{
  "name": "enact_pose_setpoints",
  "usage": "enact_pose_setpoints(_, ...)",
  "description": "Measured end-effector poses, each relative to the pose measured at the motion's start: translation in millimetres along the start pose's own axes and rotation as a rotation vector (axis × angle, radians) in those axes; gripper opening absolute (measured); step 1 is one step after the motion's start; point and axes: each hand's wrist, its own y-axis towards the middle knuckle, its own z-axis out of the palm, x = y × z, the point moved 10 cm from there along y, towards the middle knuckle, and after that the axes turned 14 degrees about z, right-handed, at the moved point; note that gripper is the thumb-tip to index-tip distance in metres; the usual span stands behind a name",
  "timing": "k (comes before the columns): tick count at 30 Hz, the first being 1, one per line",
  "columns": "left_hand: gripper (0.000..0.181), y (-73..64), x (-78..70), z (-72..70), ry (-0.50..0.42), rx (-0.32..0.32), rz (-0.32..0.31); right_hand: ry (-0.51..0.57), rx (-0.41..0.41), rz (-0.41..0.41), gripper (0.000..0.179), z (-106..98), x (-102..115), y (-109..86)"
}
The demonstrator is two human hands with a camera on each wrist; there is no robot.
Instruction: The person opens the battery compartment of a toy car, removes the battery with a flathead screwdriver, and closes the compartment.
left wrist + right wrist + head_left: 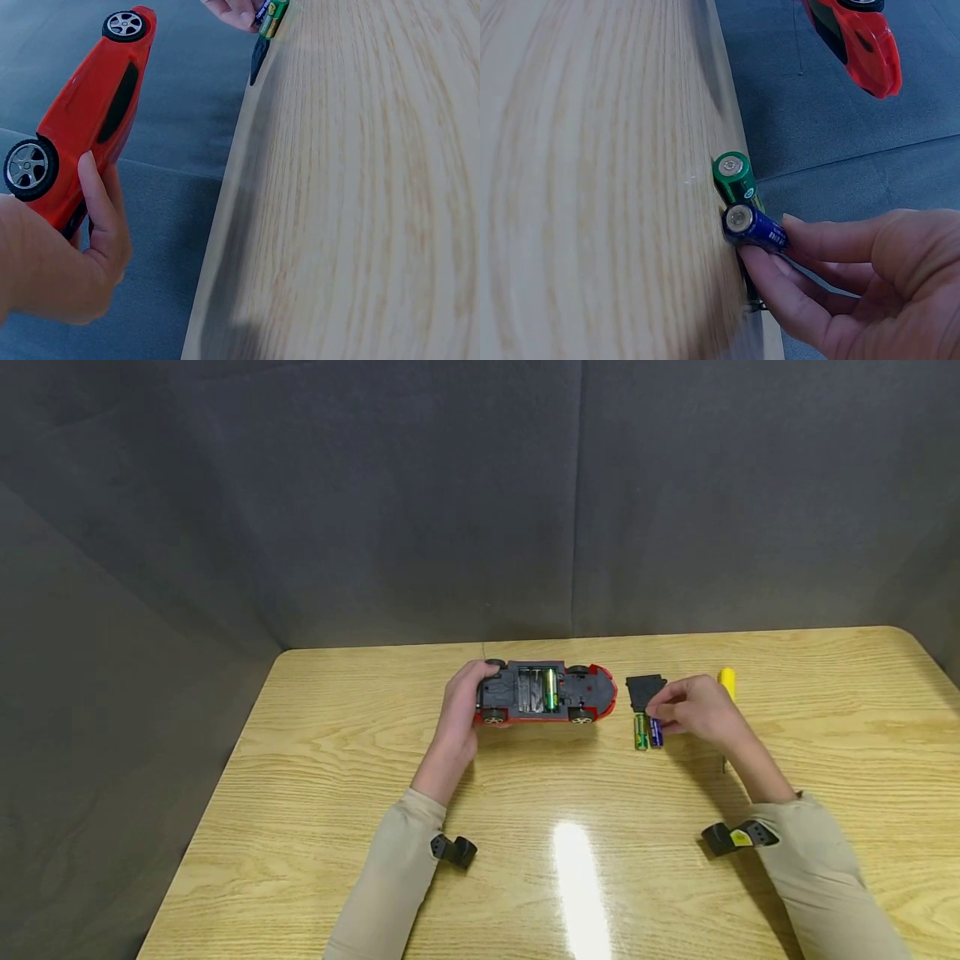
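Note:
My left hand (pixel 459 693) grips the rear end of a red toy car (pixel 97 112), held upside down above the table. Its underside faces up in the head view, with the battery compartment (pixel 531 692) uncovered and one green battery (pixel 551 689) lying at the compartment's right side. With thumb and fingers, my right hand (pixel 693 706) pinches a blue battery (pixel 756 227) at the tabletop. Right beside it lies another green battery (pixel 735 178). A black battery cover (pixel 643 690) lies just behind these two batteries.
A screwdriver with a yellow handle (pixel 727 682) lies right of my right hand, its shaft partly hidden by the arm. The wooden table (pixel 315 793) ends at the back against a dark grey cloth (pixel 420 510).

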Motion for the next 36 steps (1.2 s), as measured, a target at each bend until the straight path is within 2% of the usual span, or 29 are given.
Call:
enact_pose_setpoints(21,0.013,-0.7,-0.6,-0.7,0.009,-0.017,-0.007,-0.066,-0.063,-0.036,0.013,1.0,1.0,1.5)
enact_pose_setpoints(36,0.013,-0.6,-0.3,-1.0,0.002,-0.019,-0.006,-0.078,-0.072,-0.005,0.015,1.8,-0.5,2.5)
